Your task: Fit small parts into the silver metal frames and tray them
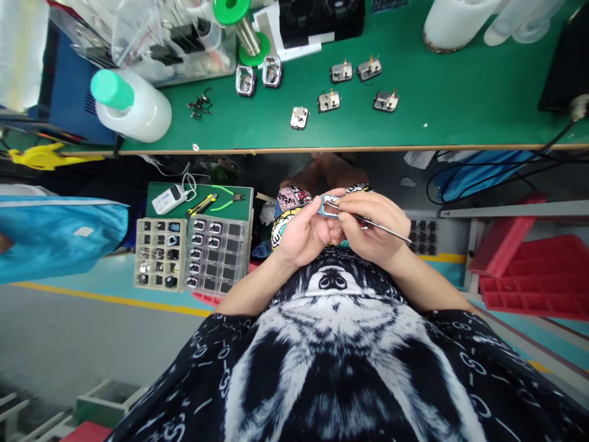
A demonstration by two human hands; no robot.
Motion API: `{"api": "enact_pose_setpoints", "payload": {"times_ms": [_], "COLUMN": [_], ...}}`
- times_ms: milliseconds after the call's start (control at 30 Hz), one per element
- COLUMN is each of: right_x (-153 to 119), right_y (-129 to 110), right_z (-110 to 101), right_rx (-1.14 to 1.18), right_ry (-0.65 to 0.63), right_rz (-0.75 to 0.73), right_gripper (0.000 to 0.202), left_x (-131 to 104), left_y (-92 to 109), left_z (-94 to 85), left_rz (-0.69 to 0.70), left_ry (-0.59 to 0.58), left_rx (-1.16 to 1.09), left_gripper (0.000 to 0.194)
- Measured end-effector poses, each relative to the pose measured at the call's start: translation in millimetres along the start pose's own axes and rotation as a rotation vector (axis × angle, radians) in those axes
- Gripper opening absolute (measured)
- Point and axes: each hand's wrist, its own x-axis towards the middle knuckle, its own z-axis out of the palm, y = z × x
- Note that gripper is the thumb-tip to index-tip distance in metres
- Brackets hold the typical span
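Above my lap, my left hand (304, 236) is closed on a small blue watch-case-like frame (327, 207), gripping it by the edge. A pair of slim metal tweezers (381, 227) is pinched in my right hand (375, 224), the tip reaching into the frame's opening. What the tip touches is too small to make out. On the green bench beyond lie several small metal modules (328, 100) with upright gold-coloured pins, a white-faced module (299, 117) and two purple-edged case frames (272, 72).
Along the bench stand a white bottle with a green cap (133, 107), a solder spool (248, 37) and a pile of tiny black parts (199, 105). Lower left are a parts box (160, 255), a compartment tray (216, 255), green-handled cutters (225, 197) and a yellow knife (202, 204).
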Motion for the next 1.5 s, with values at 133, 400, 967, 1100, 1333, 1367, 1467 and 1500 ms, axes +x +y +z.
{"api": "enact_pose_setpoints", "payload": {"times_ms": [133, 400, 967, 1100, 1333, 1367, 1467, 1500], "right_x": [1, -4, -10, -12, -11, -11, -12, -13], "right_y": [-1, 1, 0, 1, -1, -1, -1, 0], "right_z": [-1, -9, -14, -16, -20, -21, -21, -20], "right_rx": [0.012, 0.054, 0.024, 0.009, -0.055, -0.061, -0.063, -0.064], "right_ry": [-0.018, -0.162, -0.205, -0.249, -0.281, -0.286, -0.297, -0.298], "right_rz": [0.041, 0.001, -0.043, -0.107, -0.174, -0.173, -0.167, -0.168], "right_gripper": [0.008, 0.020, 0.021, 0.021, 0.022, 0.022, 0.023, 0.023], "left_x": [0, 1, 0, -1, -1, -1, 0, 0], "left_y": [0, -2, -2, -1, 1, 1, 2, 2], "left_z": [2.9, -2.9, -4.0, -2.8, 2.4, 3.2, 3.3, 2.4], "left_rz": [-0.004, -0.022, -0.006, -0.009, -0.004, -0.007, -0.020, -0.020], "left_ry": [0.019, 0.090, 0.023, 0.061, 0.070, 0.087, 0.118, 0.115], "left_rx": [0.020, -0.023, -0.015, -0.004, -0.020, -0.021, -0.021, -0.025], "left_gripper": [0.040, 0.039, 0.039, 0.039, 0.039, 0.039, 0.040, 0.040]}}
